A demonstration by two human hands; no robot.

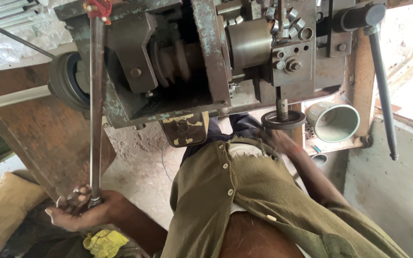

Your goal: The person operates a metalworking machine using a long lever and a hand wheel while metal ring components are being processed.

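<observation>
Rod point(96, 105) is running almost straight up and down the head view, its long axis near vertical, its top end meeting a red fitting point(99, 9) on the machine point(206, 52) and its bottom end sitting in the left hand point(84, 210). It is a thin, round steel bar, grey and dulled, with a slightly thicker collar just above the fingers point(75, 197). The left hand is curling round that lower end, fingers closed on it and palm facing up, so the rod is rising directly from the fist. Just below the wrist a crumpled yellow cloth point(104, 241) is lying, and further out beyond the knuckles a tan sack point(5, 200) is resting on the ground.

The right hand point(278, 141) is reaching forward under the machine and looking blurred; I cannot tell how far it is open or whether it is gripping anything. Directly above it a short vertical spindle point(282, 107) is passing through a dark round disc point(283, 119). Just beyond that hand a pale green metal cup point(334, 122) is lying on its side, mouth toward the camera. Farther out, a second long lever point(383, 91) with a dark tip is hanging down at a slight slant. The machine itself is heavy cast metal, its green paint chipped and rusted, with a smooth steel drum point(250, 43) above the spindle.
</observation>
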